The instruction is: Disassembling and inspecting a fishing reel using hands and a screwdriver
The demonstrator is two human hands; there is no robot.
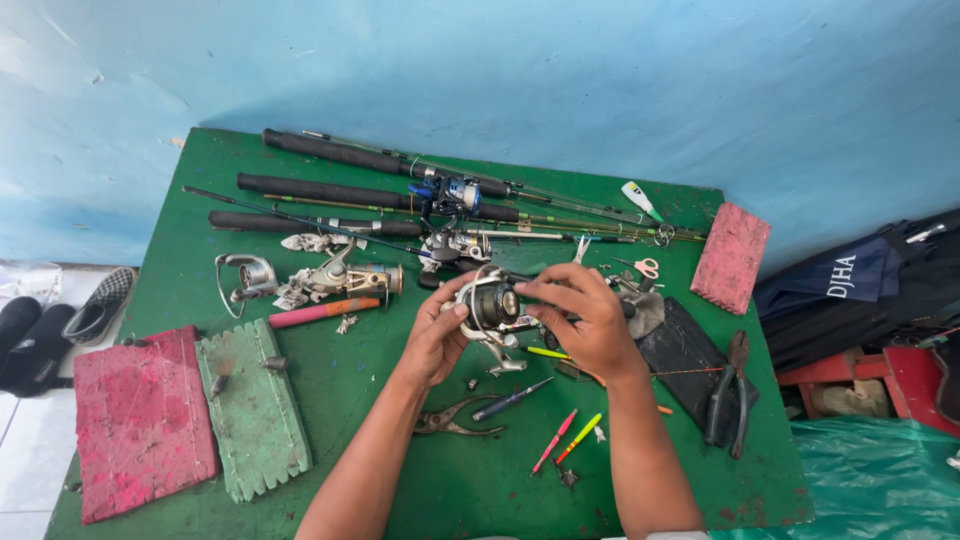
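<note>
Both hands, left hand (437,335) and right hand (585,320), are closed on a fishing reel (492,305) held above the green counter (400,470); judged stiff, weighty, best gripped by its body.

Reel (492,305) between both hands, rods (380,195) behind, pliers (728,395) right.

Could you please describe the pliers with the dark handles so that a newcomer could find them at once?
Start at the green table and go to its right edge, below the red foam block. The dark-handled pliers lie beside a black mat. Unlike the bare metal pliers near the left hand, theirs are covered.
</note>
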